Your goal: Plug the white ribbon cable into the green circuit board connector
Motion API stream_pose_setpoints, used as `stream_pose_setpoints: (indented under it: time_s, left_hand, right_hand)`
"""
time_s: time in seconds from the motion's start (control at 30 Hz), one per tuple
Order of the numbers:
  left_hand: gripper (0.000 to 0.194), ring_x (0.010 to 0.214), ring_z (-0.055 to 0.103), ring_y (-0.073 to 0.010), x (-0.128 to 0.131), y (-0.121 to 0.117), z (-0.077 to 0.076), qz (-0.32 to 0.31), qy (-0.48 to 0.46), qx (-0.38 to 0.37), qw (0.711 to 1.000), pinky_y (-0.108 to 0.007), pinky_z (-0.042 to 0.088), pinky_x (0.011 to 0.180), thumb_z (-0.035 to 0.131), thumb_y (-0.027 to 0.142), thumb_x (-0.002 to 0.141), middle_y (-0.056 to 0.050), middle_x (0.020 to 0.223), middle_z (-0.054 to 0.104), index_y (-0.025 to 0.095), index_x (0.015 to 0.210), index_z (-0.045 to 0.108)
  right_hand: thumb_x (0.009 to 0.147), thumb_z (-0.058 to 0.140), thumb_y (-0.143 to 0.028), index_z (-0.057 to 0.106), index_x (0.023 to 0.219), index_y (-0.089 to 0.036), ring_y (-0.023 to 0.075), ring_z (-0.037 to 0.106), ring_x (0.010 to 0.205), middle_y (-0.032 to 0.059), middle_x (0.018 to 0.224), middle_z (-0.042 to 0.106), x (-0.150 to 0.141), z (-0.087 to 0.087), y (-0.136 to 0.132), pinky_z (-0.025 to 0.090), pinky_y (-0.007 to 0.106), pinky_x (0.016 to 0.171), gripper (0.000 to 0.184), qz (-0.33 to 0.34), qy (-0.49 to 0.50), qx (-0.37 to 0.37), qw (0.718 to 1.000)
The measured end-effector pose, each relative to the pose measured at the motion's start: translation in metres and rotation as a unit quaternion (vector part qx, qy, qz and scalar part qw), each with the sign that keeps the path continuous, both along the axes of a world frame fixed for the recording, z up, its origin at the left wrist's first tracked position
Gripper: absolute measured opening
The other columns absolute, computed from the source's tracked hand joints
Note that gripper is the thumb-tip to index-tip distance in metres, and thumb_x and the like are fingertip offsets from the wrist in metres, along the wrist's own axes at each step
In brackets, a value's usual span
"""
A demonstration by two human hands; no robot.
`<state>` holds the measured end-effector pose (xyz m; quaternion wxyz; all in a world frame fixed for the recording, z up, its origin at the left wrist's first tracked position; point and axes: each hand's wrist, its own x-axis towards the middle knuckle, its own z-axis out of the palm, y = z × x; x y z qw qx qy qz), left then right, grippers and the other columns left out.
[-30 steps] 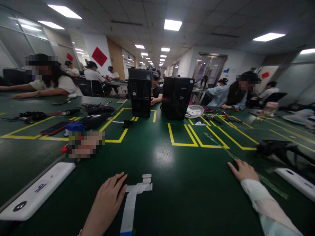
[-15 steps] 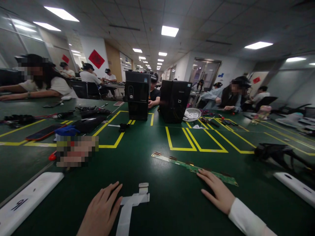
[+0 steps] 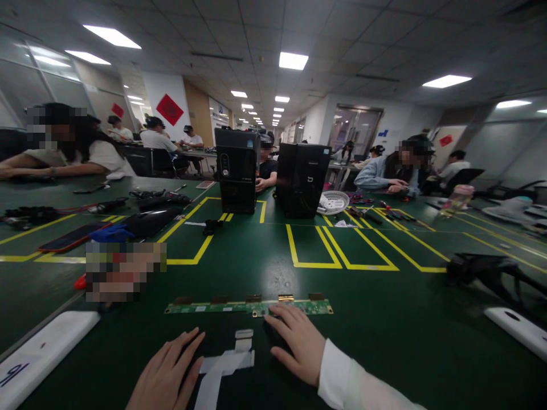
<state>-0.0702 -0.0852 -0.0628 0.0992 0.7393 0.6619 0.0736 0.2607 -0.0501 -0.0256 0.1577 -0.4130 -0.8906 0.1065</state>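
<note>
A long, narrow green circuit board (image 3: 209, 307) with copper-coloured tabs along its far edge lies crosswise on the green tabletop. The fingertips of my right hand (image 3: 299, 341) rest on its near edge, right of its middle, with the fingers stretched out and the thumb apart. My left hand (image 3: 168, 370) lies flat on the table, fingers extended. Its thumb touches or sits right beside a white flat ribbon cable (image 3: 233, 362), which is folded and has a connector end pointing away from me. The cable's near end runs out of view at the bottom.
Two black computer towers (image 3: 237, 176) stand at the table's far middle, near a white basket (image 3: 333, 202). White slabs (image 3: 47, 353) lie at both sides. A black strap-like item (image 3: 482, 270) sits right; tools and cables lie far left. Several people sit around.
My right hand has moved left and nearer with the circuit board, which has turned from slanted to nearly straight across. My left hand and the ribbon cable have stayed about where they were.
</note>
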Motion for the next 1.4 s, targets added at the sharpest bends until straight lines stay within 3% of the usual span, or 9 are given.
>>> stream_pose_setpoints:
  time_s: [0.17, 0.33, 0.5, 0.67, 0.87, 1.07, 1.23, 1.4]
  left_hand:
    - [0.059, 0.137, 0.045, -0.0334, -0.004, 0.002, -0.006, -0.006, 0.000, 0.013, 1.000, -0.057, 0.038, 0.110, 0.039, 0.056, 0.091, -0.007, 0.150, 0.048, 0.028, 0.142, 0.049]
    - [0.056, 0.137, 0.045, -0.0328, -0.001, -0.001, 0.000, -0.013, 0.006, 0.013, 1.000, -0.057, 0.037, 0.111, 0.038, 0.054, 0.092, -0.006, 0.151, 0.047, 0.029, 0.141, 0.049]
    - [0.048, 0.137, 0.046, -0.0296, 0.015, -0.010, 0.011, -0.110, -0.023, 0.066, 0.992, -0.053, 0.038, 0.112, 0.042, 0.050, 0.094, 0.001, 0.150, 0.048, 0.038, 0.140, 0.048]
    - [0.049, 0.135, 0.048, -0.0273, 0.044, -0.012, 0.031, -0.225, -0.035, 0.054, 0.972, -0.046, 0.043, 0.110, 0.046, 0.048, 0.094, 0.003, 0.149, 0.048, 0.043, 0.142, 0.043]
    - [0.055, 0.137, 0.045, -0.0290, 0.078, -0.006, 0.062, -0.213, -0.033, -0.040, 0.976, -0.050, 0.042, 0.110, 0.045, 0.048, 0.094, -0.005, 0.153, 0.042, 0.032, 0.146, 0.039]
    - [0.055, 0.132, 0.052, -0.0280, 0.118, -0.010, 0.083, -0.305, -0.017, -0.070, 0.950, -0.044, 0.045, 0.108, 0.052, 0.047, 0.091, -0.009, 0.147, 0.051, 0.024, 0.141, 0.050]
    - [0.055, 0.120, 0.058, -0.0295, 0.148, -0.001, 0.079, -0.312, 0.009, -0.029, 0.950, -0.044, 0.050, 0.099, 0.054, 0.044, 0.090, -0.015, 0.139, 0.059, 0.016, 0.137, 0.055]
    - [0.044, 0.116, 0.060, -0.0281, 0.155, 0.008, 0.070, -0.308, -0.013, -0.016, 0.951, -0.043, 0.051, 0.096, 0.048, 0.040, 0.093, -0.014, 0.131, 0.064, 0.017, 0.128, 0.062]
  right_hand:
    - [0.092, 0.051, -0.038, 0.046, 0.143, -0.019, 0.0283, 0.033, 0.141, 0.0128, 0.150, 0.044, 0.012, -0.004, 0.003, 0.027, 0.052, 0.117, 0.055, 0.001, 0.011, 0.026, 1.000]
    - [0.096, 0.044, -0.035, 0.049, 0.139, -0.016, 0.0286, 0.041, 0.135, 0.0161, 0.142, 0.050, 0.038, -0.016, 0.019, 0.035, 0.053, 0.112, 0.047, -0.013, 0.032, 0.063, 0.997]
    - [0.096, 0.046, -0.033, 0.055, 0.132, -0.018, 0.0274, 0.047, 0.129, 0.0152, 0.137, 0.053, 0.045, -0.018, 0.020, 0.041, 0.050, 0.108, 0.040, -0.016, 0.024, 0.065, 0.997]
    - [0.094, 0.048, -0.033, 0.055, 0.133, -0.017, 0.0284, 0.047, 0.129, 0.0156, 0.138, 0.053, 0.041, -0.013, 0.015, 0.039, 0.051, 0.109, 0.042, -0.024, -0.001, 0.058, 0.998]
    - [0.094, 0.048, -0.033, 0.050, 0.138, -0.020, 0.0294, 0.042, 0.135, 0.0158, 0.145, 0.047, 0.044, -0.018, 0.011, 0.036, 0.053, 0.111, 0.047, -0.027, -0.012, 0.057, 0.998]
    - [0.092, 0.050, -0.030, 0.052, 0.135, -0.019, 0.0286, 0.044, 0.133, 0.0158, 0.143, 0.047, 0.046, -0.015, 0.006, 0.039, 0.050, 0.110, 0.045, -0.027, 0.013, 0.055, 0.998]
    - [0.090, 0.052, -0.027, 0.052, 0.135, -0.019, 0.0286, 0.046, 0.129, 0.0147, 0.139, 0.051, 0.045, -0.012, 0.004, 0.040, 0.049, 0.108, 0.046, -0.033, 0.014, 0.043, 0.998]
    - [0.090, 0.053, -0.028, 0.052, 0.135, -0.021, 0.0280, 0.046, 0.130, 0.0136, 0.139, 0.051, 0.044, -0.010, 0.006, 0.040, 0.048, 0.109, 0.045, -0.035, 0.014, 0.032, 0.999]
